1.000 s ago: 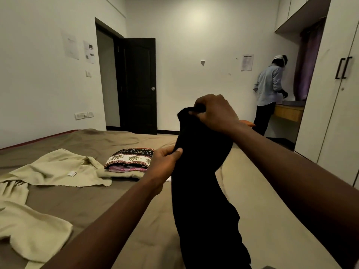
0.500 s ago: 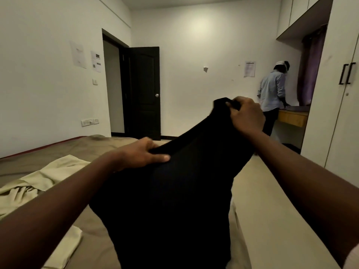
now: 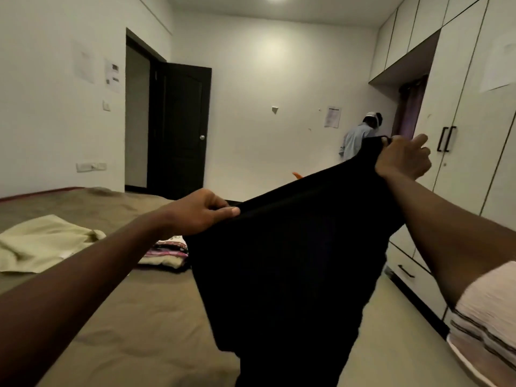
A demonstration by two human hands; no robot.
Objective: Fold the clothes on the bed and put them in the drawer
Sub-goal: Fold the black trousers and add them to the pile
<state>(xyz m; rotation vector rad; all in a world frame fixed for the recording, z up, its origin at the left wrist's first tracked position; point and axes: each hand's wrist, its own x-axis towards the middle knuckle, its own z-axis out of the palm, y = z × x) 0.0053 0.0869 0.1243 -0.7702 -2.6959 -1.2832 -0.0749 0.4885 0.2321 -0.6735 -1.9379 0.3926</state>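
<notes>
Stretching black soft garment (image 3: 279, 261) taut: our left hand (image 3: 201, 212) pinches the low near corner, right hand (image 3: 402, 160) pinches the high far one.

Left hand (image 3: 201, 212) pinching, right hand (image 3: 402, 160) raised (gripping)

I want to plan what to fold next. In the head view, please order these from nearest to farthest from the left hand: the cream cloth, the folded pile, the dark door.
1. The folded pile, on the bed just below the left hand.
2. The cream cloth, on the bed farther to the left.
3. The dark door, open, far beyond the bed.
</notes>
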